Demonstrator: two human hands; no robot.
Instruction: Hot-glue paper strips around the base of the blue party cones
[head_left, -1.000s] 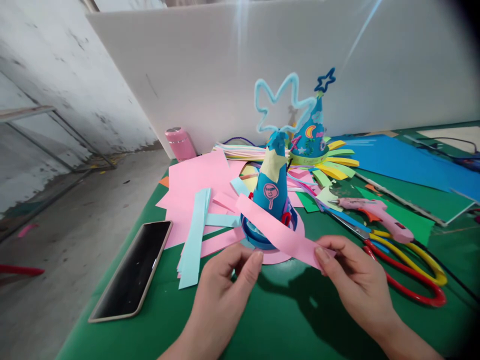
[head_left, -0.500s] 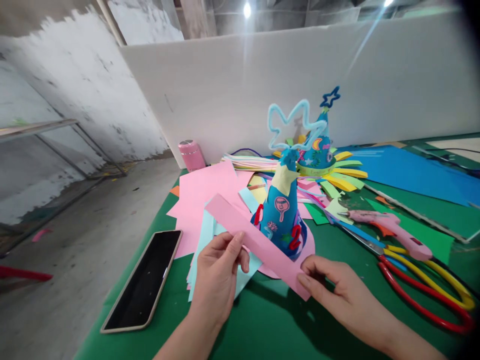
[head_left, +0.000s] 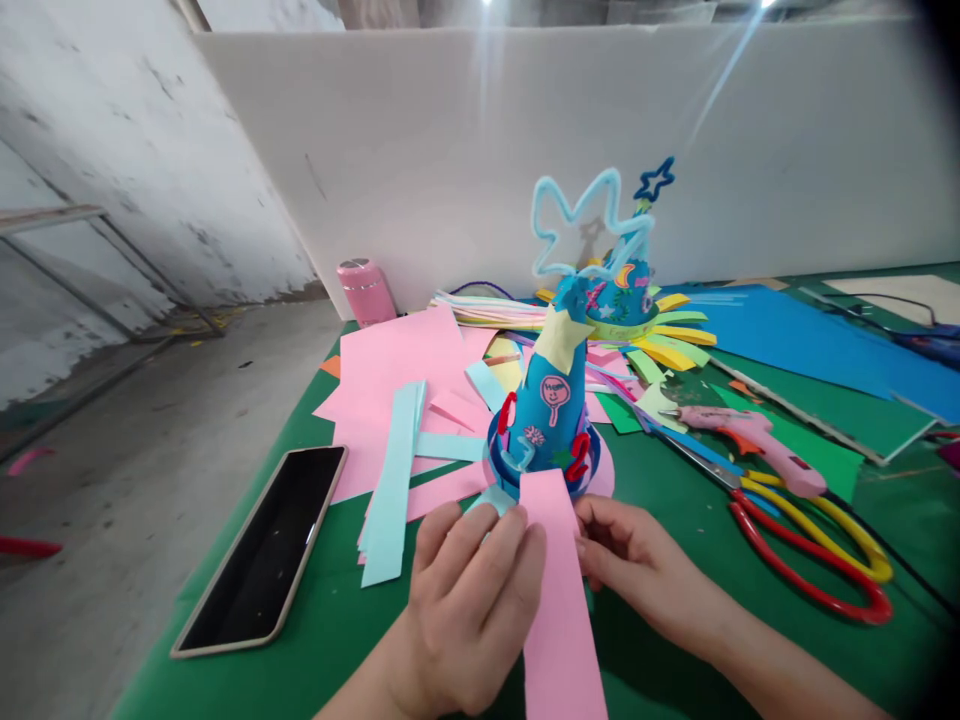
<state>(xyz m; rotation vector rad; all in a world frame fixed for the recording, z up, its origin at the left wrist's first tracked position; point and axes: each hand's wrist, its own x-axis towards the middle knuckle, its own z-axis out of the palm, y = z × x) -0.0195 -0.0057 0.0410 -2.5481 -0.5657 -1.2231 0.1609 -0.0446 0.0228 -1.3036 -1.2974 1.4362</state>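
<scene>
A long pink paper strip (head_left: 561, 610) runs toward me, its far end against the brim of a blue paper cone hat (head_left: 561, 405). My left hand (head_left: 472, 605) is closed at the strip's left edge, fingers curled; its thumb is hidden. My right hand (head_left: 649, 560) pinches the right edge near the far end. The hat stands upright with red number shapes, a pink face sticker, and a light blue pipe-cleaner star (head_left: 589, 220) on top. Light blue paper strips (head_left: 397, 480) lie left of the hat, over pink paper sheets (head_left: 401, 365).
A phone (head_left: 262, 550) lies at the table's left edge. Right of the hat are scissors (head_left: 817, 590) and a pink glue gun (head_left: 757, 435). Behind stand a second decorated hat (head_left: 622, 300) and a pink canister (head_left: 365, 292). Blue sheets (head_left: 817, 340) lie at back right.
The pink strip has turned from a diagonal hold above the table to pointing toward me, lower down. My left hand has turned palm down; my right hand has moved slightly left.
</scene>
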